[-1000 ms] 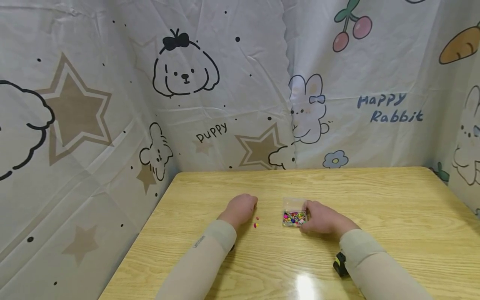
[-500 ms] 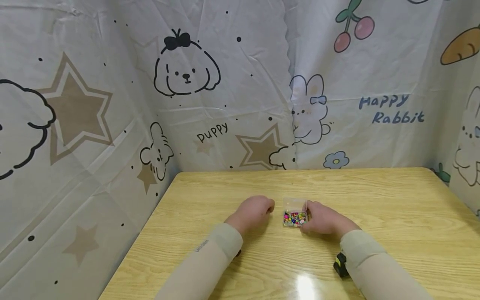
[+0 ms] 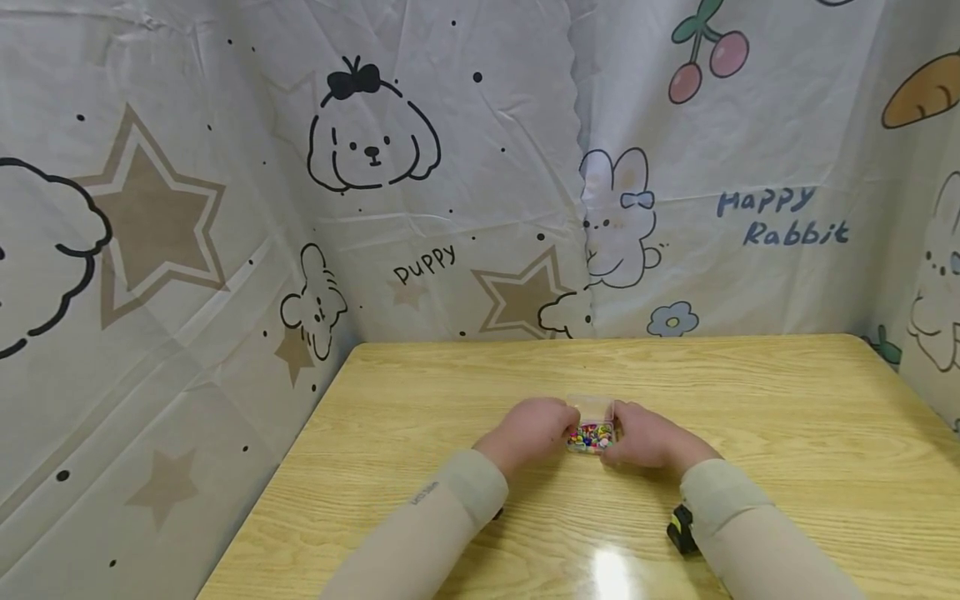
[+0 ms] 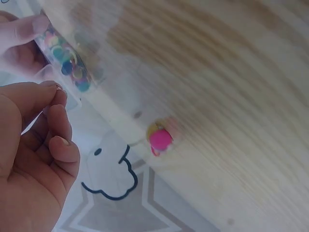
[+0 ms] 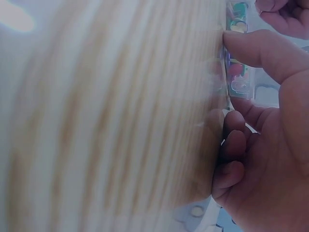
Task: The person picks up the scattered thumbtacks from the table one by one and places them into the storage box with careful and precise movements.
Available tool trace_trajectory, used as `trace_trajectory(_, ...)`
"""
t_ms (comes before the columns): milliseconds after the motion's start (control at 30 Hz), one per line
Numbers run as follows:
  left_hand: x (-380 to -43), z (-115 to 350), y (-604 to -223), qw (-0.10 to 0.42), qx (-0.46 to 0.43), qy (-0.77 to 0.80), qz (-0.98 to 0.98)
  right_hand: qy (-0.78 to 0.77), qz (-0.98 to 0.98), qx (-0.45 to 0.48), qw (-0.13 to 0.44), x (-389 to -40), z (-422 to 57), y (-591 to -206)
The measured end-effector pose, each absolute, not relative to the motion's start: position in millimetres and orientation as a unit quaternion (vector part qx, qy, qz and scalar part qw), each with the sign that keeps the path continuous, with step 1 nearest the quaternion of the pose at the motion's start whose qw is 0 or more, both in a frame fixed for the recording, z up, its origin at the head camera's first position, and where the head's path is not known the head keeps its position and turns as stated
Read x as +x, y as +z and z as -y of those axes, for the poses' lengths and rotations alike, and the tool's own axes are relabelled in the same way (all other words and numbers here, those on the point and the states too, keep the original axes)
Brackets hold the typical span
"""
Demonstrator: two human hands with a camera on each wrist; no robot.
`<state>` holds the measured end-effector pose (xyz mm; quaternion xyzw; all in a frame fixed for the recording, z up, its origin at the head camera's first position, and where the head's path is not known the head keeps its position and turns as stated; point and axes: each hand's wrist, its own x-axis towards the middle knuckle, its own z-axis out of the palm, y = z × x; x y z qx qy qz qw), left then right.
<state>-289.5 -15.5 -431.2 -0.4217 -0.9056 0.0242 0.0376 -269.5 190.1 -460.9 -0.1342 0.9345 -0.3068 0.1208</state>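
Note:
A small clear plastic box (image 3: 590, 437) of colourful beads stands on the table with its clear lid raised at the back. My right hand (image 3: 647, 435) holds its right side, thumb at the near corner and fingers behind. At the box's left edge is my left hand (image 3: 534, 429), fingers curled and thumb tip meeting the index finger in the left wrist view; I see no bead between them, though a tiny one could be hidden. A pink bead (image 4: 161, 139) beside a yellow one (image 4: 153, 129) lies on the table, hidden by the left hand and arm in the head view.
The wooden table (image 3: 787, 417) reaches back to a printed cloth curtain (image 3: 480, 167) that hangs behind and along its sides. A black wrist device (image 3: 681, 530) sits under the right sleeve cuff.
My left hand has moved right, from beyond the loose beads to the box's left edge, covering those beads in the head view. The right hand and box have stayed put.

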Motion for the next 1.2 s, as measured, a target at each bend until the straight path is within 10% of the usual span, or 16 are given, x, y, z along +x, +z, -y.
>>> trace_trajectory(1200,-296,73,-431,-0.017,-0.357,0.022,0.934,-0.324,-0.928,-0.134,0.125,-270,-190,-461)
